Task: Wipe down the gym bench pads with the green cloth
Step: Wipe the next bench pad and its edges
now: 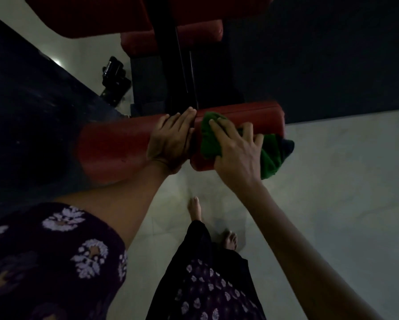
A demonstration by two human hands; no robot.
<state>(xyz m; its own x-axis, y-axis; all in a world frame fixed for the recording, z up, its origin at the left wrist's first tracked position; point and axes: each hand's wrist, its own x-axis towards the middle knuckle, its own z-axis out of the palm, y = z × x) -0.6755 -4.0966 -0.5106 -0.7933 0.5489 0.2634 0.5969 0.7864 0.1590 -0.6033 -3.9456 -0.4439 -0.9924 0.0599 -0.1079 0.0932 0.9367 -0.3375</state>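
While left hand flat on roller pad, right fingers spread over green cloth.

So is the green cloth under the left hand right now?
No, the green cloth lies under the right hand on the right red roller pad, while the left hand rests bare on the left red roller pad.
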